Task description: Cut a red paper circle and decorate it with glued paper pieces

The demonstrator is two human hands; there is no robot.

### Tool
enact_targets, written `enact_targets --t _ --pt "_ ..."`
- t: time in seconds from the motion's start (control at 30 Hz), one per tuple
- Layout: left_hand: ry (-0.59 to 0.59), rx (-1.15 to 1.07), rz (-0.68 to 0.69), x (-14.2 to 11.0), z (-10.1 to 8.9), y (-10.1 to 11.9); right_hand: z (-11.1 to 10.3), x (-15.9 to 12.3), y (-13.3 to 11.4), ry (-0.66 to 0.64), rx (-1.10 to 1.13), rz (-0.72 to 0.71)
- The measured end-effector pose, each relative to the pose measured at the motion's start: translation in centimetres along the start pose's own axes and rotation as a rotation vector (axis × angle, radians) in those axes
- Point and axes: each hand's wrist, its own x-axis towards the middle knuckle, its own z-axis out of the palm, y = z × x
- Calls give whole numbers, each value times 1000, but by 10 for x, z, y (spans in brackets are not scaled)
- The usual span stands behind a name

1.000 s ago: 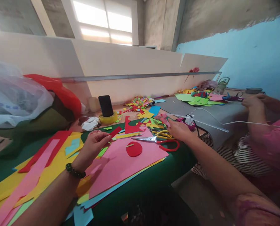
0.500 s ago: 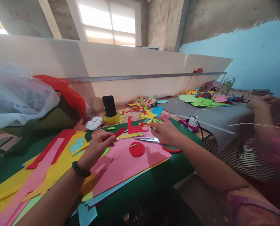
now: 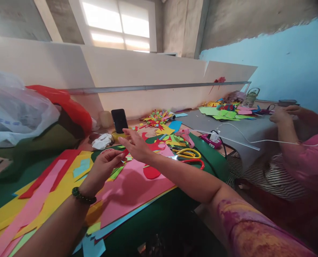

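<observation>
My left hand [image 3: 108, 163], wearing a dark green bead bracelet [image 3: 82, 196], pinches a small red paper piece [image 3: 125, 152] between thumb and fingers. Just right of it, above the papers, is my right hand [image 3: 137, 145] with its fingers stretched out to the left and nothing visible in them. Beneath both hands lies a pink paper sheet [image 3: 134, 191] on a stack. A red paper circle [image 3: 150, 172] rests there, partly covered by my right forearm. Red-handled scissors [image 3: 197, 161] and yellow-handled scissors [image 3: 191, 153] lie right of that forearm, their blades partly hidden.
A pink glue gun [image 3: 186, 137] lies behind the scissors, near a purple power strip [image 3: 211, 140]. A phone [image 3: 119, 120] leans upright by white tissue [image 3: 102, 141]. Paper scraps [image 3: 159, 117] pile up behind. Plastic bags [image 3: 16, 110] stand left. Another person's hands [image 3: 283, 113] are at right.
My right hand has moved left from beside the scissors to near my left hand, its fingers now stretched. The glue gun and yellow handles have come into sight. The view has shifted slightly.
</observation>
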Motion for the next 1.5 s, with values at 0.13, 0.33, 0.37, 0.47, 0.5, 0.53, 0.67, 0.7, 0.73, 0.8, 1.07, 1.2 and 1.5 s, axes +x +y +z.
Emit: enact_targets --t 0.13,0.33,0.37,0.47,0.5,0.53,0.67,0.7,0.73,0.8,1.07,1.2,1.5 --pt "16 -28 -8 1 0 -2 9 5 24 1 178 69" --pt "32 -43 -32 2 0 -5 -8 11 28 -17 435 240" --pt "30 -44 -26 2 0 -5 -11 10 26 -42 468 257" --pt "19 -51 -22 3 -1 -6 -15 7 22 -102 495 263" --pt "18 -56 -25 3 -1 -6 -16 5 22 -121 488 268" --pt "20 -62 -29 3 -1 -7 -16 4 21 -142 481 267" --pt "24 -97 -43 4 -1 -9 -15 1 24 -193 473 212" --pt "22 -103 -44 4 -1 -9 -14 2 26 -191 473 196" --pt "19 -107 -45 4 -1 -9 -14 2 28 -185 472 187" --pt "10 -113 -48 4 -1 -8 -14 3 31 -176 465 182" --pt "5 -189 -122 4 -2 -7 -17 6 35 -132 352 119" --pt "2 -161 -122 3 -2 -6 -16 6 37 -143 343 91" --pt "-2 -121 -88 3 -3 -6 -14 5 37 -176 345 73"
